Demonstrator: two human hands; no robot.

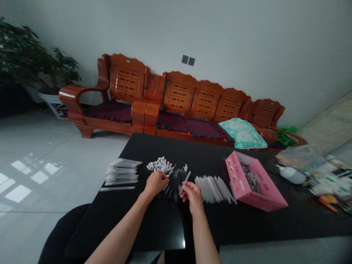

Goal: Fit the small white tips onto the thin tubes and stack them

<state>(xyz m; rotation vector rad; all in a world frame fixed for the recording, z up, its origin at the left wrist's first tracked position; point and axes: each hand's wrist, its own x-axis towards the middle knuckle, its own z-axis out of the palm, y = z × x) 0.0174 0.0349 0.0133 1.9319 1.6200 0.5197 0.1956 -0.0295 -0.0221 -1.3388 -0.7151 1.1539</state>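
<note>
My right hand point(193, 196) pinches a translucent white pen barrel point(186, 180), tilted up above the table. My left hand point(156, 182) is closed at the fingertips, beside a bundle of thin dark pen refills point(176, 183); whatever it holds is too small to make out. Just beyond the left hand lies a heap of short white caps point(160, 164). Right of my right hand a row of whitish pen barrels point(213, 189) lies side by side. Another stack of white pens point(123, 172) is at the table's left.
A pink box point(255, 183) with grey-white sticks inside stands on the black table point(110, 223). Farther right are a white bottle point(292, 174), a plastic bag point(301, 156) and clutter. Behind the table runs a wooden sofa point(178, 93) with a teal cushion point(243, 132).
</note>
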